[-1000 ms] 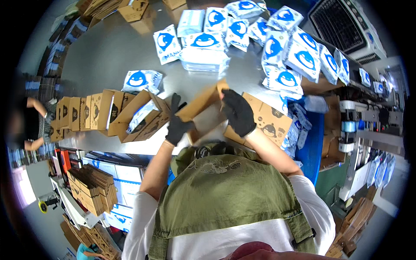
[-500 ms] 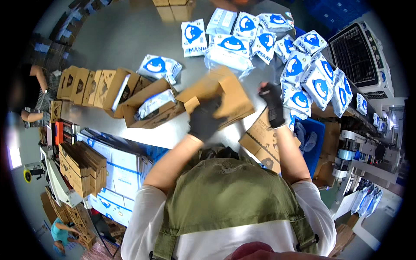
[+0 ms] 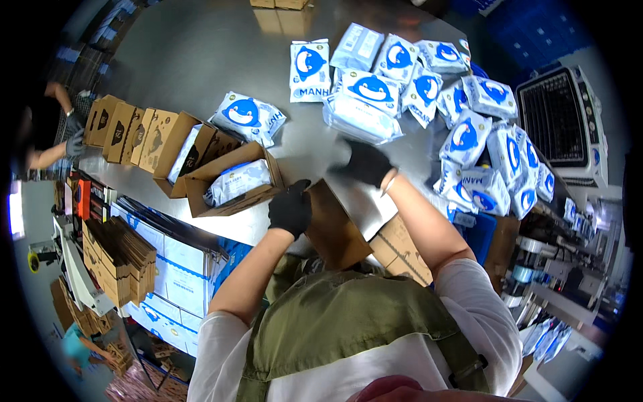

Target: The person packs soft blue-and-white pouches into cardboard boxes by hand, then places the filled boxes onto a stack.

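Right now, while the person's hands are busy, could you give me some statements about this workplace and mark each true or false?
1. The left hand is at the edge of a brown cardboard box. True.
2. The right hand is bare. False: it wears a black glove.
3. An open box left of the left hand has a white-and-blue packet inside. True.
4. Every packet is boxed. False: many lie loose on the metal table.
5. The apron is red. False: it is green.

Bright, cool light throws white glare across the shiny grey metal worktop [image 3: 201, 67]; blur smears the black-gloved right hand [image 3: 365, 164]; straight edges bend toward the dark, soft fisheye rim.
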Demonstrator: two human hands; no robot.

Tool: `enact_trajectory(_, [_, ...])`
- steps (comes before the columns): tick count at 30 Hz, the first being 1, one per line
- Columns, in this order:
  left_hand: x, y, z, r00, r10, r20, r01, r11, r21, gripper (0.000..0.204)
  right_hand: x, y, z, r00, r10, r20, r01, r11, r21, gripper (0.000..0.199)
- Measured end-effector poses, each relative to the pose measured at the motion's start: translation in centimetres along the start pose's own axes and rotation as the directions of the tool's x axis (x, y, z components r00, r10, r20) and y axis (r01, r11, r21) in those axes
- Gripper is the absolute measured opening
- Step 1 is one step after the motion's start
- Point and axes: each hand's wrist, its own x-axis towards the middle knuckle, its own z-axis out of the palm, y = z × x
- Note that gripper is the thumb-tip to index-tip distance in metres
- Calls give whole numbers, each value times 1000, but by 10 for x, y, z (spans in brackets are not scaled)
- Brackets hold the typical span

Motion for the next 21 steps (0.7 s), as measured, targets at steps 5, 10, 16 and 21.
enact_trajectory(5, [-1,-14,19,987,53,-153,-57,998,-16,28,78,41,-25,974,222,-46,-219,868,-445,78])
enact_trajectory(10, [1,-6,17,990,12,-144,-13,1000,-10,28,-7,10,-65,958,-59,-282,109,980,164,104])
enact_trajectory(16, [5,-1,9,1000,17,1,-17,999,-36,35,-131,-79,-19,895,57,-443,115,929,353,103])
enact_trajectory(21, [4,-2,21,991,103,-84,-110,990,-92,29,-163,-84,19,918,33,-396,-79,992,-99,94])
